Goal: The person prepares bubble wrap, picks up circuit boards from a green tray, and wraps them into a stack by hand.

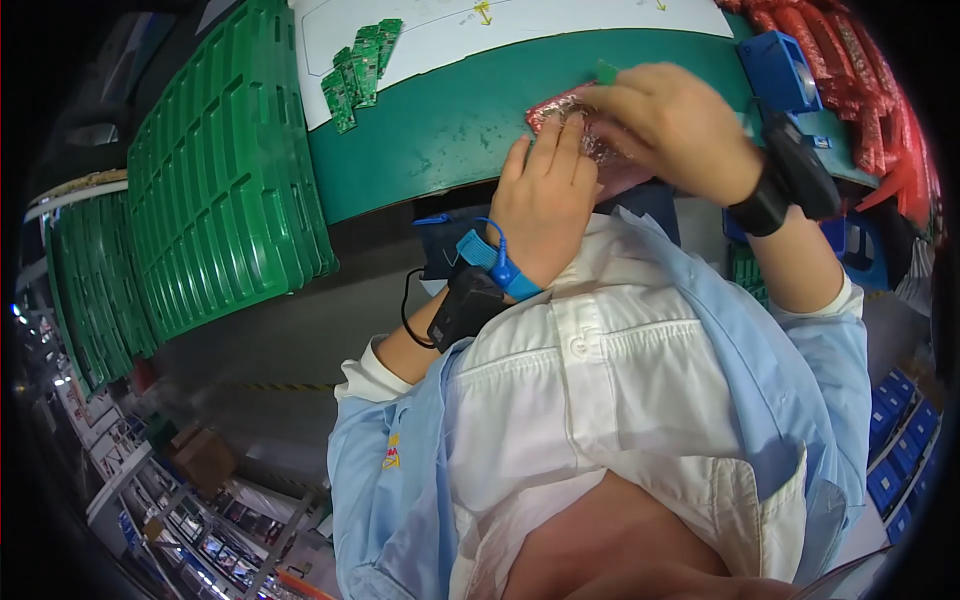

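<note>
A pink bubble-wrap bag lies at the front edge of the green table, partly hidden under both hands. My left hand rests on its near left part, fingers stretched out and lying flat. Over the right part of the bag, my right hand bends its fingers round the wrap; they are somewhat blurred. A small green piece sticks out beside the right knuckles, its kind unclear. Several green circuit boards lie overlapping at the far left of the table.
Green plastic crates stand left of the table. A white sheet covers the table's far part. At the right are a blue box-shaped object and a pile of red bubble-wrap bags. A blue strap with a cord circles my left wrist.
</note>
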`<state>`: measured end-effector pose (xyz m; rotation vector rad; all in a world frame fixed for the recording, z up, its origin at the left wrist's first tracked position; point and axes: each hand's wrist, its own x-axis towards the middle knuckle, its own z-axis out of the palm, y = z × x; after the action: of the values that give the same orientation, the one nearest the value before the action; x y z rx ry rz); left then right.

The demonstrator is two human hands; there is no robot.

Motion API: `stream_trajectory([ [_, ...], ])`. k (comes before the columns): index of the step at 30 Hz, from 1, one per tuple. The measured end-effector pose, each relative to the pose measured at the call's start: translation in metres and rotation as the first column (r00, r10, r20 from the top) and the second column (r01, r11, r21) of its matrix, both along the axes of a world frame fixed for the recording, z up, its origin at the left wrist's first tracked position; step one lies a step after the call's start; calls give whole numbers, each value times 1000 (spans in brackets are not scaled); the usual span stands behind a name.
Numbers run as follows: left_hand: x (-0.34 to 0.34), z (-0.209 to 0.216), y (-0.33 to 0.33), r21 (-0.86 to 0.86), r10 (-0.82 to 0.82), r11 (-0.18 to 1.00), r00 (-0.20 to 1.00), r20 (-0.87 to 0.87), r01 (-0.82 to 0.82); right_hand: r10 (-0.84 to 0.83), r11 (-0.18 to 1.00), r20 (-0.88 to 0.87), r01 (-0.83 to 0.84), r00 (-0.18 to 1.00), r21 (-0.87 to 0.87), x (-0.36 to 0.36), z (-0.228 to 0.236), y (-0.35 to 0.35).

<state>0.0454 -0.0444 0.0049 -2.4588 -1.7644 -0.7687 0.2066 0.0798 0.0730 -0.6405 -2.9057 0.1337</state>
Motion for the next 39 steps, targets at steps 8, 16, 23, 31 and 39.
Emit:
stream_trajectory([
  [8,1,1,-2,-23,-8,1000,1000,-3,8,69,978,-393,-139,917,-153,-1,-23,22],
  [16,1,1,-2,-4,10,1000,1000,-5,-10,190,932,-89,-208,978,-297,4,-29,41],
  [23,-3,3,-3,-50,-2,999,1000,14,2,164,986,-258,-167,952,10,-2,-40,13],
  [31,5,13,-7,-9,-2,1000,989,147,4,145,960,-288,-205,946,-191,-1,-49,26],
  [39,5,-2,-7,-25,-19,999,997,77,21,7,809,-235,-144,972,-570,0,-44,45],
])
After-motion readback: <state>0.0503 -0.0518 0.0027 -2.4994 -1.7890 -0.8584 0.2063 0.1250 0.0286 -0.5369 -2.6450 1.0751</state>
